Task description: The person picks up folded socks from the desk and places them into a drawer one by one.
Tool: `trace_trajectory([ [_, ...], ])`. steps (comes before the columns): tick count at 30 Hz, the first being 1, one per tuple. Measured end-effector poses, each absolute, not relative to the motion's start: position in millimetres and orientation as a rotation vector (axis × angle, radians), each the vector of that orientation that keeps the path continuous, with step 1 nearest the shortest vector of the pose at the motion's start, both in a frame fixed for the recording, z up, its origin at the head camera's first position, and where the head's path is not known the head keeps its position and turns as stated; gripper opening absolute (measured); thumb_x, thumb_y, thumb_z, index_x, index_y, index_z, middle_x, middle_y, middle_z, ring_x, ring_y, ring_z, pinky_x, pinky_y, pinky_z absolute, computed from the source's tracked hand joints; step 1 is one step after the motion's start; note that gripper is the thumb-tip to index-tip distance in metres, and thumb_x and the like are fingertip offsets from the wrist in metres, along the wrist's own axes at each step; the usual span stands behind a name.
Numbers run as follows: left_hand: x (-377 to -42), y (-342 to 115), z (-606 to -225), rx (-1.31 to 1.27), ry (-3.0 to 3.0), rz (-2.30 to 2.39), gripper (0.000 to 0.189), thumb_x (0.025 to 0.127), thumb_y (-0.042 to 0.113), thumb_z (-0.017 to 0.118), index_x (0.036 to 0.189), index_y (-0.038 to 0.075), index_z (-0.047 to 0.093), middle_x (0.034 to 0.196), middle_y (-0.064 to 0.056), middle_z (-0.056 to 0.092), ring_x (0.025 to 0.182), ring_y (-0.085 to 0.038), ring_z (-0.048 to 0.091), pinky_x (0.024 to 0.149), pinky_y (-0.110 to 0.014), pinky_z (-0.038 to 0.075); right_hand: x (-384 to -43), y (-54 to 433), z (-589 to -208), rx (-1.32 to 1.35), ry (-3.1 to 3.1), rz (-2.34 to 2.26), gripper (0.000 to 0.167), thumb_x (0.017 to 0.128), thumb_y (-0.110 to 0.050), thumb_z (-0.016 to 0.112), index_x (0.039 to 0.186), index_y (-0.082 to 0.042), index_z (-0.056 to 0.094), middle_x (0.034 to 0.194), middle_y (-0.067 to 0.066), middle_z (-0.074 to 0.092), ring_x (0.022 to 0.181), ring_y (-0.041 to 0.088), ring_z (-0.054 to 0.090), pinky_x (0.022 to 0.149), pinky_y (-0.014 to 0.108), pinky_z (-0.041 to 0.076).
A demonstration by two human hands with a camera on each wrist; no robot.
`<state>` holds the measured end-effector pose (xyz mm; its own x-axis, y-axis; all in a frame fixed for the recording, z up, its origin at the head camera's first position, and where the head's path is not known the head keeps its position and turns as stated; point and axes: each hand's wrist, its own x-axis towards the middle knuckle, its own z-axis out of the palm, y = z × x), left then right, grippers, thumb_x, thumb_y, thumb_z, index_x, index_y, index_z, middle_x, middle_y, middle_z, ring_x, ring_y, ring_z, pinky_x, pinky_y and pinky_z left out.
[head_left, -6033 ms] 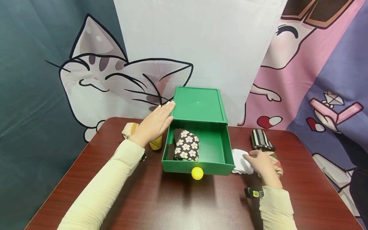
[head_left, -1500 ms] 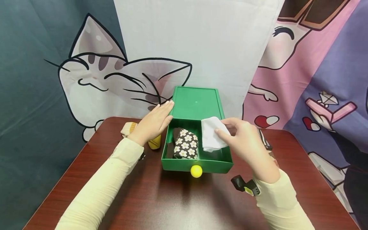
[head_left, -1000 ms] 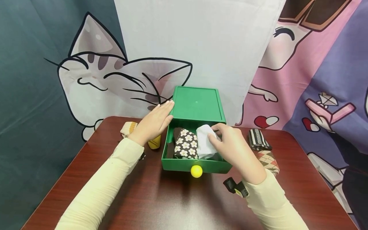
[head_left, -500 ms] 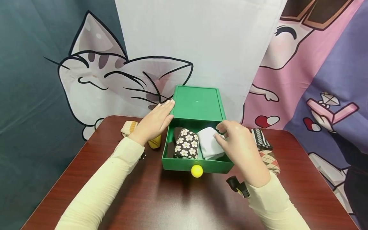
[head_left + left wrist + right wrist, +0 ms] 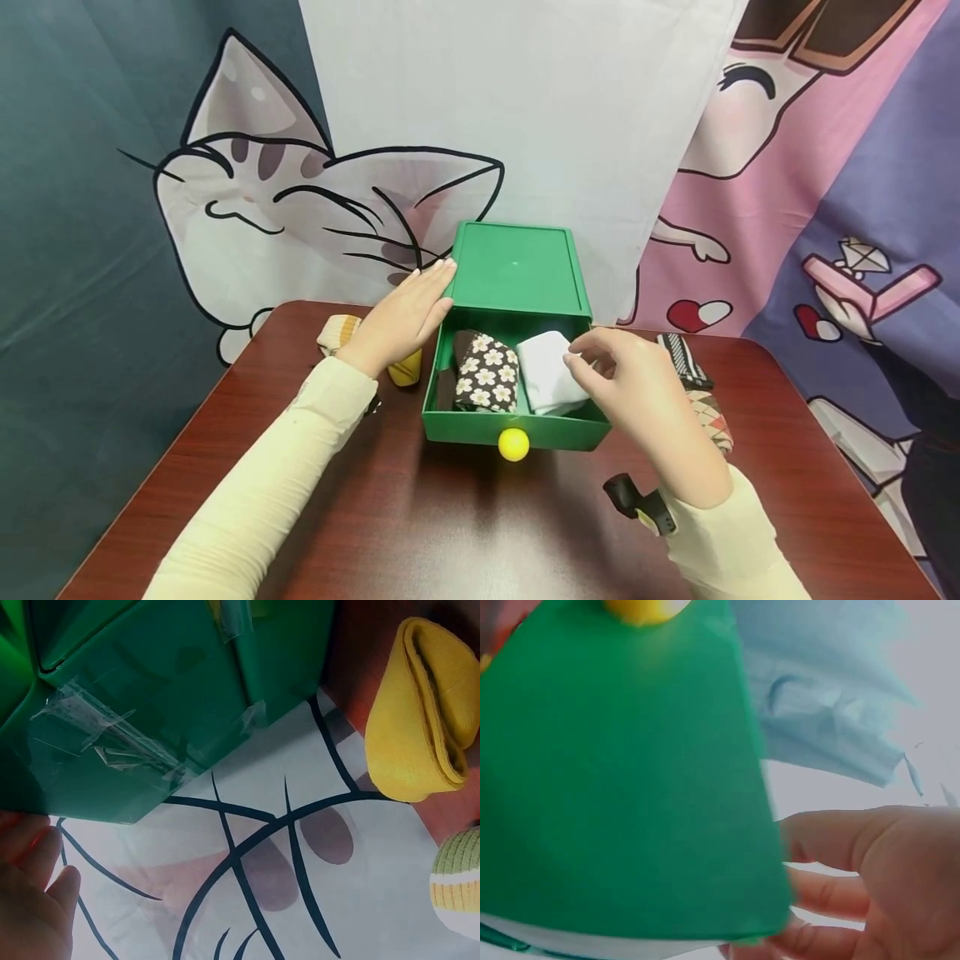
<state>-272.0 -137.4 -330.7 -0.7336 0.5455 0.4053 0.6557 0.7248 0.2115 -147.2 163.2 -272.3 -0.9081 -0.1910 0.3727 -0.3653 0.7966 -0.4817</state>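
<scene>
A green box stands at mid-table with its drawer pulled out. In the drawer a brown flowered folded sock lies on the left and a white folded sock on the right. My left hand rests straight-fingered against the box's left side; its fingertips show at the box edge in the left wrist view. Over the drawer's right side my right hand hovers beside the white sock, fingers loosely bent and nothing between them. In the right wrist view its fingers are partly hidden behind the drawer.
A yellow folded sock and a cream striped one lie left of the box. To the right are a black-and-white striped sock and an argyle sock, partly behind the right hand. A yellow knob sticks out of the drawer front.
My right hand has carried the white sock from the table on the right into the drawer, let go and drawn back slightly rightward. The left hand has stayed on the box.
</scene>
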Motion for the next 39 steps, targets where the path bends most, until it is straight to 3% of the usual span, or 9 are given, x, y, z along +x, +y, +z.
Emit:
trace_trajectory([
  [7,-273,-139,-331,-0.937,-2.613,-0.501,0.056,0.112,0.03,0.037,0.159,0.0,0.028,0.164,-0.014,0.03,0.153,-0.028,0.025,0.127,-0.04,0.013,-116,161,-275,0.538,-2.459,0.93,0.009,0.089,-0.009,0.076,0.094,-0.016,0.077,0.084,-0.01,0.071,0.063,0.004,0.061,0.061,0.021,0.054],
  [12,-272,-140,-332,-0.926,-2.624,-0.498,0.056,0.112,0.03,0.037,0.159,0.001,0.028,0.164,-0.012,0.029,0.153,-0.026,0.023,0.127,-0.041,0.014,-96,159,-280,0.631,-2.392,1.022,0.016,0.086,-0.005,0.079,0.092,-0.02,0.077,0.085,-0.016,0.071,0.065,0.001,0.062,0.059,0.014,0.054],
  [21,-272,-139,-332,-0.931,-2.628,-0.511,0.056,0.112,0.029,0.038,0.159,0.0,0.028,0.164,-0.013,0.029,0.153,-0.026,0.023,0.127,-0.039,0.012,-83,149,-300,0.613,-2.582,1.09,0.015,0.089,-0.015,0.079,0.089,-0.029,0.074,0.078,-0.024,0.064,0.063,-0.003,0.059,0.058,0.019,0.054],
  [25,-271,-138,-332,-0.932,-2.629,-0.513,0.055,0.112,0.029,0.038,0.158,0.0,0.029,0.164,-0.013,0.03,0.153,-0.025,0.023,0.127,-0.039,0.012,-83,142,-308,0.512,-2.748,1.083,0.008,0.092,-0.028,0.077,0.085,-0.029,0.073,0.069,-0.023,0.059,0.061,-0.001,0.055,0.056,0.021,0.05],
  [30,-271,-138,-332,-0.94,-2.615,-0.505,0.055,0.111,0.027,0.039,0.158,-0.001,0.03,0.164,-0.014,0.031,0.153,-0.028,0.025,0.127,-0.04,0.013,-84,134,-317,0.437,-2.863,1.08,0.02,0.091,-0.042,0.076,0.083,-0.024,0.074,0.066,-0.02,0.057,0.062,-0.001,0.051,0.056,0.021,0.046],
  [39,-272,-138,-331,-0.937,-2.616,-0.502,0.056,0.112,0.029,0.038,0.158,0.0,0.029,0.164,-0.013,0.03,0.154,-0.024,0.022,0.127,-0.04,0.013,-87,122,-326,0.372,-2.844,1.072,0.019,0.087,-0.034,0.081,0.079,-0.02,0.072,0.065,-0.019,0.059,0.062,-0.002,0.053,0.059,0.021,0.048],
])
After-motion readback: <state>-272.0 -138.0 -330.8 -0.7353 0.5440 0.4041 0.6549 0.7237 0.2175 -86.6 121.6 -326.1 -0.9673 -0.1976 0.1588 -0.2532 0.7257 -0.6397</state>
